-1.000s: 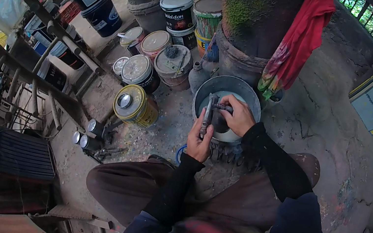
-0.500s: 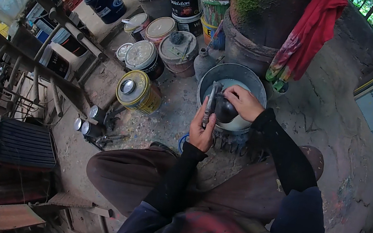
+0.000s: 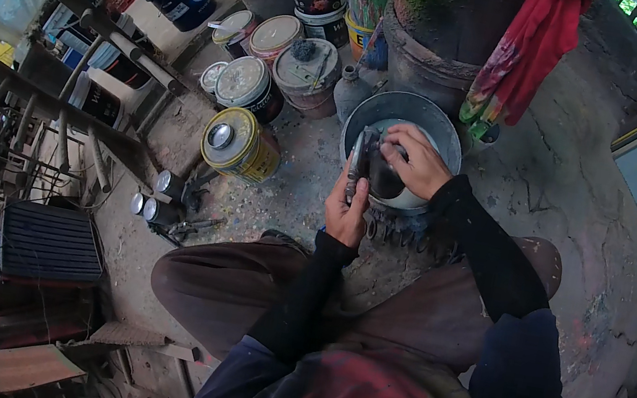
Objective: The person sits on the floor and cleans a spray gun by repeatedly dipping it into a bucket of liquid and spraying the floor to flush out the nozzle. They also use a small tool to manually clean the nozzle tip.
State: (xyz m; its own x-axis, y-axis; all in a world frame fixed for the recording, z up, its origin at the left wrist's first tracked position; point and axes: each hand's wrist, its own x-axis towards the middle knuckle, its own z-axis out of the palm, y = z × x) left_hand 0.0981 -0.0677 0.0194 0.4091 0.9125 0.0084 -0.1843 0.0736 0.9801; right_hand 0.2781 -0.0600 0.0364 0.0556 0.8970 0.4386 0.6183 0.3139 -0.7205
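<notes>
step in hand: apparently working on the dark tool (image 3: 357, 162) over the basin (image 3: 407, 107) of milky liquid (image 3: 410, 201)
next move: likely calls for a steady left hold while the right fingers work
left hand (image 3: 344, 219): gripping the tool's near end
right hand (image 3: 423, 169): fingers bent at the dark rounded piece (image 3: 386, 182); cannot tell if gripping
dark tool: by the basin's left rim, long axis toward its far rim; front end unclear

From close above, the head-worn fisheye looks down at the floor (image 3: 541, 196) (outer edges seem too dim to read).
</notes>
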